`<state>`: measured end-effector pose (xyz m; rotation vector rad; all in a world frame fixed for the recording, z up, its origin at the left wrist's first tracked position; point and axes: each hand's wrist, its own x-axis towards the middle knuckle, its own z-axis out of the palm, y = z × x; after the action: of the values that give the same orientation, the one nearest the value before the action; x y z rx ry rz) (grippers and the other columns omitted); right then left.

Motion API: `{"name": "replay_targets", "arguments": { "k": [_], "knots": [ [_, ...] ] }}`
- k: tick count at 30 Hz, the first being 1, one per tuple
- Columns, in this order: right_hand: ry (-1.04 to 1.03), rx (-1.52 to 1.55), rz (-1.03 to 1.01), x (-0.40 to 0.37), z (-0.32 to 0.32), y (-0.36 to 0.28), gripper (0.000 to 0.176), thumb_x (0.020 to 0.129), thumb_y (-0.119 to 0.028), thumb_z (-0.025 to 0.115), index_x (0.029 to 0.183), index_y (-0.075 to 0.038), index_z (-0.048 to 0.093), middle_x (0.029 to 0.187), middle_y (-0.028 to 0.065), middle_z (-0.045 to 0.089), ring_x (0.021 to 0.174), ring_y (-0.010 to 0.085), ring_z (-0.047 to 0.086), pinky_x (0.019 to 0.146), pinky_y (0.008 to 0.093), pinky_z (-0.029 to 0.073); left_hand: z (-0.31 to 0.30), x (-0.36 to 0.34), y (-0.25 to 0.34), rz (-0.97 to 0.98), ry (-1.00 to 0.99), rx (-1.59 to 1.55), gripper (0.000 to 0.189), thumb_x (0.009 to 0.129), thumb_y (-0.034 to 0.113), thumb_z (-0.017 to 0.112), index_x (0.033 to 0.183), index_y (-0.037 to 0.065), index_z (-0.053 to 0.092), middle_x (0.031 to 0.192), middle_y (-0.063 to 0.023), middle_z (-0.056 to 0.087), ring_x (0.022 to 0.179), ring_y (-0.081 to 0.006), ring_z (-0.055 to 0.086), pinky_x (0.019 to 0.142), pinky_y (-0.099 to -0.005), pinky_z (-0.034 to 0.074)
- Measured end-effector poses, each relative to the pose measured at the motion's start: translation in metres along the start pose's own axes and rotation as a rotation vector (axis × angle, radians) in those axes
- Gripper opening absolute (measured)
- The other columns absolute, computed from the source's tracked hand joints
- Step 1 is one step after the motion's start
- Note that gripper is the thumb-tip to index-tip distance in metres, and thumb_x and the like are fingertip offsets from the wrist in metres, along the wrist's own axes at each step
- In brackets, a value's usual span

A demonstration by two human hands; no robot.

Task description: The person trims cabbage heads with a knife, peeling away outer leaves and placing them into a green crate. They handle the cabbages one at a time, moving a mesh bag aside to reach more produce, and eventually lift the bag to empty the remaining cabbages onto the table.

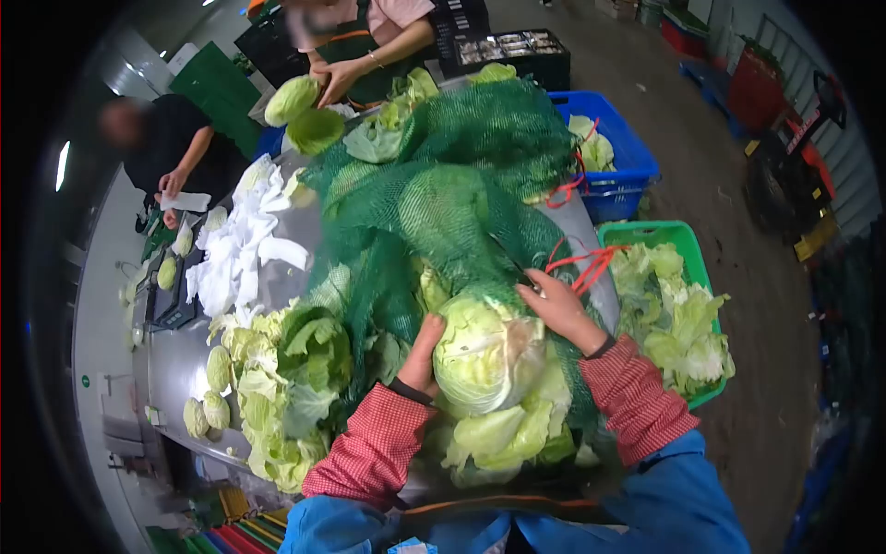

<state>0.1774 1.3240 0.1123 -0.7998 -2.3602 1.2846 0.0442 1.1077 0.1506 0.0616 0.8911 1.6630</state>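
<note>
A pale green cabbage with a brownish patch (489,353) lies in front of me, between my two hands. My left hand (423,353) rests against its left side, fingers partly hidden behind it. My right hand (559,309) is closed around a thin dark tool, perhaps a knife, whose tip points up and left over the netting. Green mesh sacks (443,208) full of cabbages spread beyond the cabbage. Loose leaves (517,427) lie just below it, and more outer leaves (277,397) are heaped at the left.
A green crate (697,254) of leaves and a blue crate (637,175) stand at the right. White wrapping (245,245) and small cabbages (217,408) lie on the metal table (175,355). Two people (392,46) (198,148) work across it. A pallet jack (798,162) stands far right.
</note>
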Motion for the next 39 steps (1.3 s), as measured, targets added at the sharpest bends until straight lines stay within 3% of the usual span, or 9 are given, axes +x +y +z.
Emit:
{"name": "replay_targets", "arguments": {
  "k": [3, 7, 11, 17, 25, 29, 33, 36, 39],
  "knots": [
    [0.142, -0.535, -0.137, -0.024, -0.022, -0.058, 0.044, 0.086, -0.035, 0.068, 0.116, -0.006, 0.059, 0.095, 0.0159, 0.060, 0.077, 0.0353, 0.065, 0.060, 0.0417, 0.052, -0.022, -0.024, -0.015, -0.021, 0.040, -0.104, 0.058, 0.096, 0.044, 0.054, 0.139, 0.007, 0.046, 0.133, -0.0140, 0.058, 0.118, -0.0274, 0.058, 0.103, -0.0411, 0.046],
    [0.413, -0.332, -0.307, -0.072, -0.043, -0.091, 0.047, 0.085, -0.034, 0.069, 0.120, -0.006, 0.055, 0.095, 0.0140, 0.059, 0.071, 0.0342, 0.065, 0.057, 0.0397, 0.052, 0.008, -0.045, -0.009, -0.005, 0.062, -0.232, 0.061, 0.098, 0.044, 0.051, 0.144, 0.007, 0.038, 0.133, -0.0153, 0.056, 0.118, -0.0286, 0.058, 0.101, -0.0411, 0.049],
    [-0.045, -0.008, 0.249, -0.127, 0.004, -0.080, 0.055, 0.084, -0.034, 0.073, 0.123, -0.001, 0.055, 0.104, 0.0203, 0.064, 0.083, 0.0369, 0.066, 0.072, 0.0435, 0.052, -0.026, -0.036, -0.022, 0.151, 0.191, 0.288, 0.077, 0.091, 0.027, 0.067, 0.151, 0.008, 0.021, 0.136, -0.0170, 0.049, 0.119, -0.0279, 0.056, 0.098, -0.0380, 0.049],
    [0.154, 0.010, 0.065, -0.148, 0.038, -0.091, 0.061, 0.083, -0.039, 0.073, 0.127, -0.002, 0.053, 0.108, 0.0217, 0.065, 0.094, 0.0340, 0.065, 0.080, 0.0414, 0.050, -0.001, -0.074, -0.006, 0.260, 0.231, 0.281, 0.078, 0.087, 0.023, 0.072, 0.147, 0.003, 0.026, 0.129, -0.0188, 0.052, 0.114, -0.0261, 0.057, 0.095, -0.0356, 0.049],
    [-0.211, 0.668, 0.489, -0.160, 0.109, -0.106, 0.042, 0.095, -0.027, 0.059, 0.126, -0.001, 0.051, 0.087, 0.0065, 0.063, 0.056, 0.0160, 0.056, 0.056, 0.0335, 0.046, -0.054, -0.143, 0.022, 0.266, 0.273, 0.657, 0.105, 0.078, 0.016, 0.081, 0.153, 0.003, 0.007, 0.143, -0.0213, 0.039, 0.128, -0.0287, 0.045, 0.105, -0.0380, 0.042],
    [-0.218, 0.450, 0.306, -0.164, 0.094, -0.101, 0.038, 0.098, -0.018, 0.051, 0.134, -0.010, 0.045, 0.067, -0.0011, 0.051, 0.051, 0.0074, 0.050, 0.046, 0.0264, 0.043, -0.067, -0.127, 0.024, 0.248, 0.338, 0.576, 0.104, 0.080, 0.024, 0.080, 0.152, 0.003, 0.008, 0.142, -0.0222, 0.040, 0.125, -0.0284, 0.048, 0.101, -0.0367, 0.044],
    [-0.147, -0.140, 0.060, -0.167, 0.076, -0.116, 0.029, 0.094, -0.017, 0.050, 0.120, -0.004, 0.047, 0.080, 0.0191, 0.065, 0.068, 0.0401, 0.063, 0.057, 0.0453, 0.049, -0.070, -0.112, 0.033, 0.241, 0.359, 0.623, 0.098, 0.084, 0.032, 0.076, 0.151, 0.001, 0.011, 0.139, -0.0226, 0.043, 0.121, -0.0278, 0.051, 0.099, -0.0356, 0.045],
    [-0.006, -0.215, -0.203, -0.159, 0.080, -0.131, 0.020, 0.092, -0.012, 0.052, 0.106, 0.001, 0.048, 0.075, 0.0233, 0.061, 0.067, 0.0443, 0.060, 0.057, 0.0489, 0.048, -0.078, -0.102, 0.035, 0.278, 0.362, 0.601, 0.094, 0.084, 0.032, 0.075, 0.149, -0.002, 0.017, 0.136, -0.0220, 0.045, 0.118, -0.0263, 0.053, 0.098, -0.0350, 0.046],
    [-0.171, -0.323, -0.183, -0.142, 0.094, -0.121, 0.014, 0.088, -0.008, 0.053, 0.095, 0.003, 0.046, 0.072, 0.0221, 0.061, 0.065, 0.0413, 0.062, 0.057, 0.0478, 0.049, -0.073, -0.095, 0.037, 0.271, 0.359, 0.593, 0.092, 0.084, 0.031, 0.075, 0.148, -0.002, 0.019, 0.135, -0.0217, 0.046, 0.118, -0.0259, 0.053, 0.097, -0.0345, 0.046]
  ]
}}
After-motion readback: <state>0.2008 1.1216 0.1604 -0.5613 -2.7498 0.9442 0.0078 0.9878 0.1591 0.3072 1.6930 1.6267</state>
